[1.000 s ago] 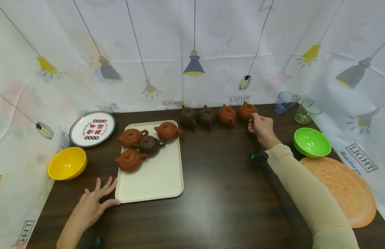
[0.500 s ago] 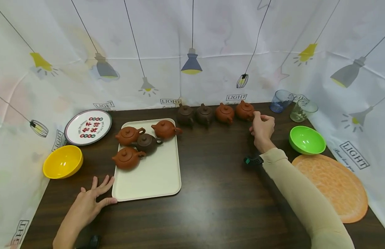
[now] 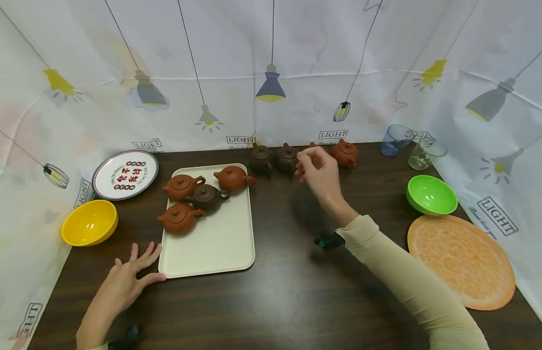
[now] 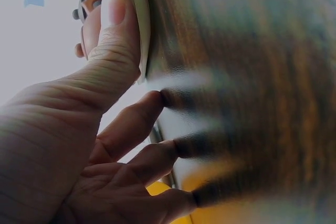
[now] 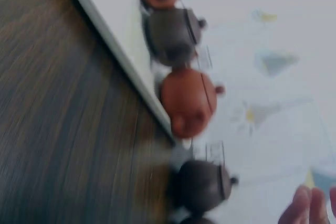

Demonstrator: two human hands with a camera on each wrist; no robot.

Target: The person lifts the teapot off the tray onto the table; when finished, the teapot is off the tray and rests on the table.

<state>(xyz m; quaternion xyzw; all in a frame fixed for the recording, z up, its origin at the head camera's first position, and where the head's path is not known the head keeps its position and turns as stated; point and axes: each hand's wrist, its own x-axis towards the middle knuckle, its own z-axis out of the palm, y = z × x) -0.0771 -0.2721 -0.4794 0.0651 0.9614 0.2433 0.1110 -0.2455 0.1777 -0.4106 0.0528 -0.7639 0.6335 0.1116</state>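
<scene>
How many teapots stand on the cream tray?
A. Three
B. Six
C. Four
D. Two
C. On the tray the head view shows four teapots: three reddish ones and one dark brown one in their middle; the other teapots stand in a row on the table by the back wall.

Staged tabletop recording booth, not real kitchen or home. Evidence: printed lamp-pattern backdrop sheet hung on three sides of dark wood table, creases visible; tableware laid out as props: clay teapots in row at back, cream tray, yellow bowl, green bowl, orange mat.
</scene>
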